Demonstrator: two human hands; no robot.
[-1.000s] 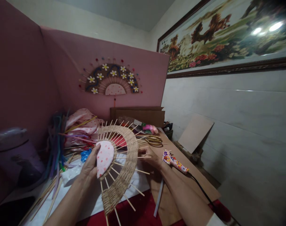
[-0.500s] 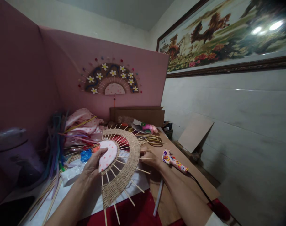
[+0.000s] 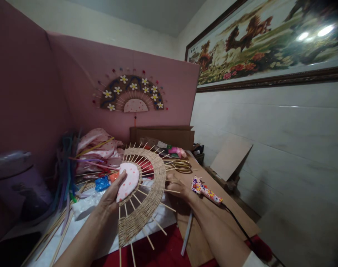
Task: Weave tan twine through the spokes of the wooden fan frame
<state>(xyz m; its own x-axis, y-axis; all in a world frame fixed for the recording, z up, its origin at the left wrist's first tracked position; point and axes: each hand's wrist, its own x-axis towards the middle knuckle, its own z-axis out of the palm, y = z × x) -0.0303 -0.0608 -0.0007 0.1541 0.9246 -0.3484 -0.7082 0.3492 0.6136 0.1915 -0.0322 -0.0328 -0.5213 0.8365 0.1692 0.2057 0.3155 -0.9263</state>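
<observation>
A half-round woven fan (image 3: 158, 174) of tan twine on thin wooden sticks is held up above the table, tilted. At its centre is a white half-disc with pink dots (image 3: 130, 180). My left hand (image 3: 113, 193) grips this half-disc, thumb on the front and fingers behind. At the fan's right outer edge my right hand (image 3: 177, 187) is closed around the rim between the protruding stick ends; its fingertips are partly hidden behind the fan.
A flower-patterned glue gun (image 3: 205, 190) with a black cord lies on brown cardboard (image 3: 230, 218) at right. A clear glue stick (image 3: 187, 233) is near my right forearm. Scissors (image 3: 181, 165), pink cloth (image 3: 93, 144) and loose sticks lie around. A finished flowered fan (image 3: 132, 87) hangs on the pink panel.
The fan has turned slightly, its lower end shifting left and its upper end rising a little. Both hands stay on it in nearly the same places.
</observation>
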